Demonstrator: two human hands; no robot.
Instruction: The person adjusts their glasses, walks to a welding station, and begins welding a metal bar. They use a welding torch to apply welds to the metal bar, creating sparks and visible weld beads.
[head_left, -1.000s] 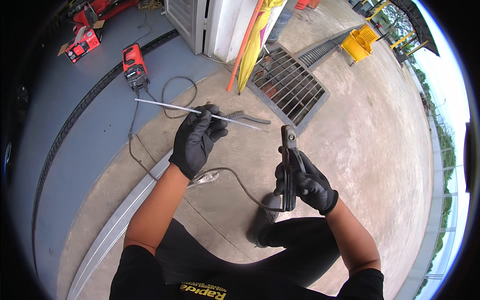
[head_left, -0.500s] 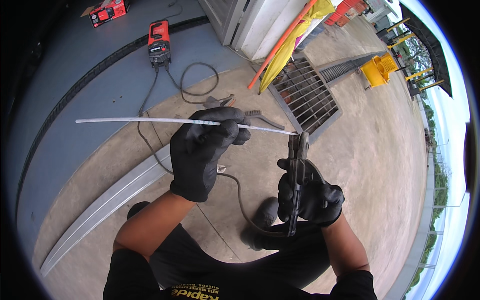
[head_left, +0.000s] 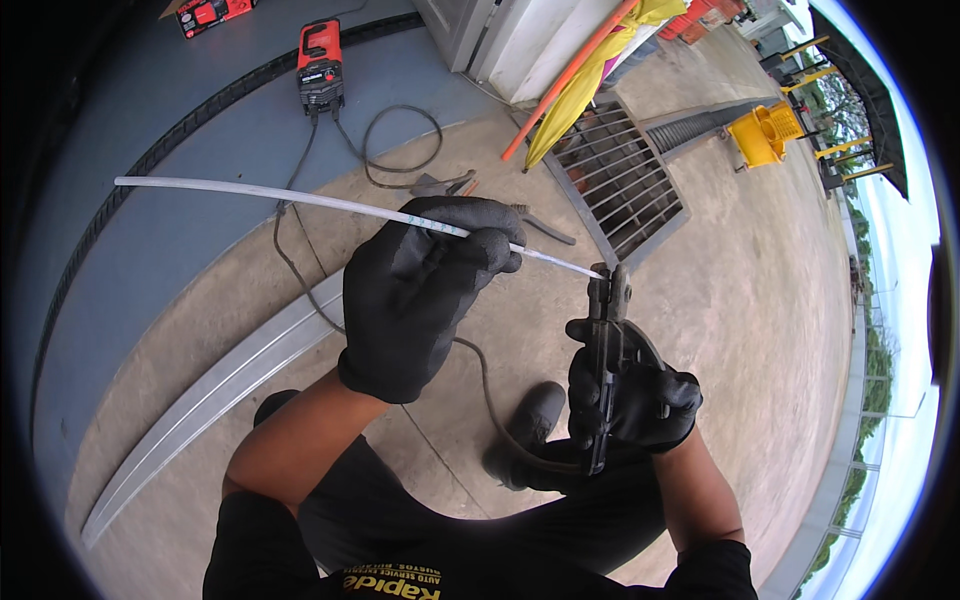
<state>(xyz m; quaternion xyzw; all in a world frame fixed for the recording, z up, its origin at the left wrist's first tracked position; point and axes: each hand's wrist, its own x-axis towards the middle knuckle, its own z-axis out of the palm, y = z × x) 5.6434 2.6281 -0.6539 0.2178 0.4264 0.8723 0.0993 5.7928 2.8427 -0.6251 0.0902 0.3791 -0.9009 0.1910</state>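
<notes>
Holding a thin white rod (head_left: pixel 300 200) level across the upper middle of the view, the left hand (head_left: pixel 420 290) is closed around it in a black glove, fingers wrapped near the rod's right end. The rod runs far out to the left over the blue floor (head_left: pixel 150 230), and its right tip meets the head of the electrode holder (head_left: pixel 606 340). The right hand (head_left: pixel 635 395), also gloved, is clenched on the holder's handle, which stands upright. Whether the clamp is parted or already biting on the tip cannot be told from this angle.

Judgement: the step in hand appears to be seating the rod in the holder. The next move would call for a firm squeeze on the lever, the tip fed squarely into the clamp, then release so it grips.

Surroundings: a dark cable (head_left: pixel 480 370) trails on the concrete below the hands. A red welder (head_left: pixel 320 72) sits far left with a coiled lead. A steel grate (head_left: pixel 615 175) lies far right, a yellow mop bucket (head_left: pixel 762 135) beyond it. A grey metal strip (head_left: pixel 210 400) curves at near left.
</notes>
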